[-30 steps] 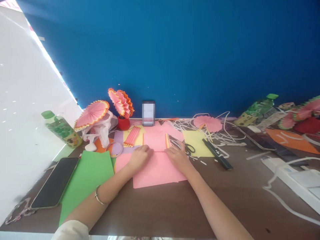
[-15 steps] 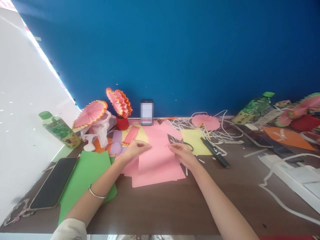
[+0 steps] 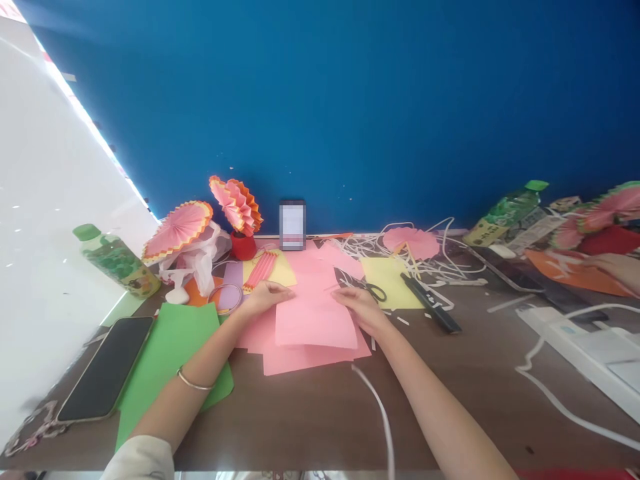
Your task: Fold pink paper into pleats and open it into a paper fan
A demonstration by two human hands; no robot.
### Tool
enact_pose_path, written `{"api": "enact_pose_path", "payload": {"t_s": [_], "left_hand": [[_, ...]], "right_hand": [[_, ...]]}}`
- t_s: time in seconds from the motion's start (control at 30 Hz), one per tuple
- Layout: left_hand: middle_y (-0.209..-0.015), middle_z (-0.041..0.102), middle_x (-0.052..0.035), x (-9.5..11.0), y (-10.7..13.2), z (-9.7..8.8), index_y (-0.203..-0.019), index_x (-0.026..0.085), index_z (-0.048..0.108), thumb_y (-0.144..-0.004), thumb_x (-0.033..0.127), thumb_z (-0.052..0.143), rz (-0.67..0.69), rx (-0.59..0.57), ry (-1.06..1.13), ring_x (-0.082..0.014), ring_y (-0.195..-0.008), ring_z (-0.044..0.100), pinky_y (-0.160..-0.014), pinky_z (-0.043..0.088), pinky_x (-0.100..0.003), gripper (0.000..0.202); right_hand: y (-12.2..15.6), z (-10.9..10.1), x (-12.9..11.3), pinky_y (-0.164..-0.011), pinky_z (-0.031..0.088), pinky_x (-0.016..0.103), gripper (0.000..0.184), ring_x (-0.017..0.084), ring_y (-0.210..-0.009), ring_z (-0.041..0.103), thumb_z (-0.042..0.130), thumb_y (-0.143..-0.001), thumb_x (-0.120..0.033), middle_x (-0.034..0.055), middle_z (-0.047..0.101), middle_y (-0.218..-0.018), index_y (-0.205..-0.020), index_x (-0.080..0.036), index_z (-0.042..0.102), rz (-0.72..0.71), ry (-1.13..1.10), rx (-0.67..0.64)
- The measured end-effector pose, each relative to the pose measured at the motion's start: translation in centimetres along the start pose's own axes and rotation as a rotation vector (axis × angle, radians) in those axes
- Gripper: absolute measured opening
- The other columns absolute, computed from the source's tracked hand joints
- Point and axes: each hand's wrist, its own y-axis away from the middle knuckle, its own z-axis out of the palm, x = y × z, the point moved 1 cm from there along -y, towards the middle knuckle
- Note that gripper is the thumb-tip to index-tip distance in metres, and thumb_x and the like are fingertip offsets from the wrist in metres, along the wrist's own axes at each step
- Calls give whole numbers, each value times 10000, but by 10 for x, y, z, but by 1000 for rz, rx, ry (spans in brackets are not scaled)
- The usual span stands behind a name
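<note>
My left hand (image 3: 265,295) and my right hand (image 3: 359,308) each pinch a far corner of a pink paper sheet (image 3: 315,320), holding it a little above a stack of more pink sheets (image 3: 305,357) on the brown table (image 3: 310,413). The held sheet hangs flat between both hands, its near edge free. Black-handled scissors (image 3: 367,288) lie just beyond my right hand, and a folded pink-and-orange pleated strip (image 3: 261,270) lies beyond my left hand.
A green sheet (image 3: 173,353) and a dark phone (image 3: 107,377) lie at left, with a green bottle (image 3: 117,261) and paper fans (image 3: 180,228) behind. An upright phone (image 3: 293,225) leans on the blue wall. White strips, a black pen (image 3: 433,303), a power strip (image 3: 575,340) and another person's hand (image 3: 617,270) are at right.
My hands stopped pressing a crease on the paper, lifted, and now hold a pink sheet by its far corners. A white strip has appeared near the front, and another person's hand at right.
</note>
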Motion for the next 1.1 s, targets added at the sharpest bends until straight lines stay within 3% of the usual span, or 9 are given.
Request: {"api": "enact_pose_path", "payload": {"t_s": [0.2,0.4,0.77,1.1], "left_hand": [[-807,694,-51,-8,1,0,-803,177,697,-787,315,544,341,58,-443,-172,-751,601,-686,449,-273,207],[-885,674,-52,-11,2,-6,-923,181,651,-870,209,407,602,-22,-786,-175,-838,581,-756,441,-300,251],[-890,630,-64,0,11,-7,-999,163,575,-849,123,427,597,-95,-1106,-170,-825,562,-717,448,-283,214],[-887,603,-93,11,14,-1,-876,142,573,-866,159,383,453,-165,-1056,-185,-893,523,-784,430,-306,191]], "right_hand": [[-1,3,4,-759,465,341,109,192,-767,617,621,-700,-286,39,687,-781,-718,-203,690,-344,499,72],[-4,-1,11,-765,455,337,168,186,-817,580,514,-807,-218,33,680,-801,-789,-215,681,-638,762,24],[-7,-4,16,-758,364,321,185,190,-816,525,501,-807,-137,46,659,-769,-812,-189,677,-851,1127,0],[3,3,6,-742,312,308,191,180,-776,477,493,-779,-45,50,621,-738,-790,-164,643,-886,1380,-28]]}}
